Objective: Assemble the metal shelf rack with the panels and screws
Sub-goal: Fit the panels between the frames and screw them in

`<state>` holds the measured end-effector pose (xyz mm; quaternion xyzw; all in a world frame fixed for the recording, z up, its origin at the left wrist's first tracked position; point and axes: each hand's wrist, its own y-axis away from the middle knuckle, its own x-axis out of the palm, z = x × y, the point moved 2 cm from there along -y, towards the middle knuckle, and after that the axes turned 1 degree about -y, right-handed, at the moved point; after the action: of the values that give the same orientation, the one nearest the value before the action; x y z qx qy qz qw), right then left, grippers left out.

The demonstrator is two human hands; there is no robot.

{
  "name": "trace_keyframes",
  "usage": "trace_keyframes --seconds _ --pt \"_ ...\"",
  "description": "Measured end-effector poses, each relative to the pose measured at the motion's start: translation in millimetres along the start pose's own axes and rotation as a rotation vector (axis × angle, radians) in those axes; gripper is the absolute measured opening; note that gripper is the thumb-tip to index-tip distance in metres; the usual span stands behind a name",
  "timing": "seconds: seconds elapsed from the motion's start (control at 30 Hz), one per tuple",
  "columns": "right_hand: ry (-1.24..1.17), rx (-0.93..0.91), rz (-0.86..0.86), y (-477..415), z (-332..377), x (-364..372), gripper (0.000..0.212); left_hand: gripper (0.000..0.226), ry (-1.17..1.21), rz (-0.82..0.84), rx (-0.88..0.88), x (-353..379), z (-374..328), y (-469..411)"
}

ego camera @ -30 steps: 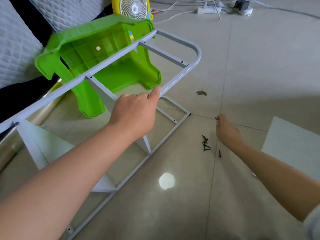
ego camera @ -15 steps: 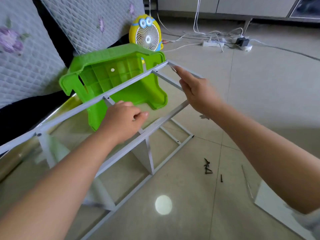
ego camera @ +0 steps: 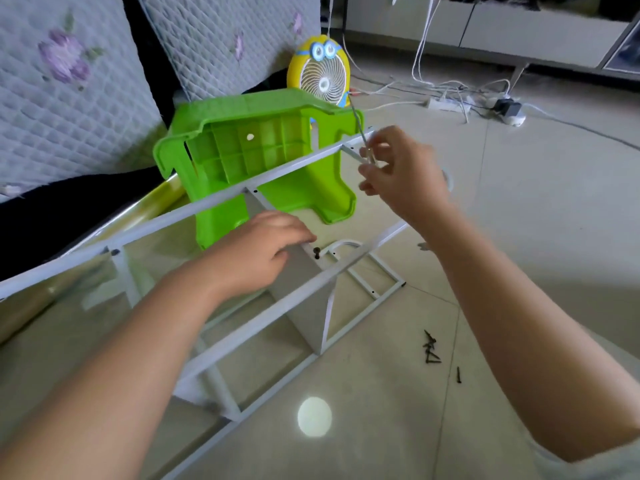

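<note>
Rack [ego camera: 214,201]: on its side on the floor [ego camera: 519,237], top rail in front of green stool [ego camera: 263,147], under both hands.
left hand [ego camera: 263,251]: fingers curled over panel [ego camera: 304,299] top edge, tips just beside a screw [ego camera: 316,251].
right hand [ego camera: 405,178]: fingers pinch thin metal tool [ego camera: 358,123] at top rail's far end.
loose screws [ego camera: 431,348]: floor, right of rack.

No words, numbers or brand marks can be read anywhere, whether on the fan [ego camera: 322,72], the stool [ego camera: 242,143] or the rack [ego camera: 214,202].

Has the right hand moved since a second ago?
Yes. The right hand left the floor screws and rose to the rack's far end by the green stool.
</note>
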<state>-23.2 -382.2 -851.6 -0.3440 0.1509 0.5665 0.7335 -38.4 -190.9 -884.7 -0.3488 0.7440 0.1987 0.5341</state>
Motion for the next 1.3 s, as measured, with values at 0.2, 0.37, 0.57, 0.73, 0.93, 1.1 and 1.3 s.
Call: trace_keyframes --seconds 0.2,0.37,0.57,0.73,0.93,1.1,1.3 --pt "-0.255 0.216 -0.06 17 -22 -16 0.027 0.029 -0.116 0.112 -0.108 -8 -4 -25" --pt "-0.522 0.114 0.037 16 3 -24 0.017 0.028 -0.069 0.235 -0.179 -15 -4 -32" --pt "-0.659 -0.106 0.136 24 33 -27 0.01 0.029 -0.034 0.384 -0.227 -13 -10 -43" --pt "-0.623 -0.187 0.192 33 42 -14 0.007 0.027 0.022 0.395 -0.224 -14 -4 -44" --pt "-0.589 -0.285 0.185 40 45 -10 0.002 0.027 0.112 0.32 -0.188 -11 2 -33" --pt "-0.601 -0.288 0.189 38 46 -10 0.005 0.023 0.153 0.245 -0.162 -12 4 -23" --pt "-0.606 -0.269 0.212 36 43 -8 0.008 0.021 0.151 0.165 -0.164 -18 5 -21"
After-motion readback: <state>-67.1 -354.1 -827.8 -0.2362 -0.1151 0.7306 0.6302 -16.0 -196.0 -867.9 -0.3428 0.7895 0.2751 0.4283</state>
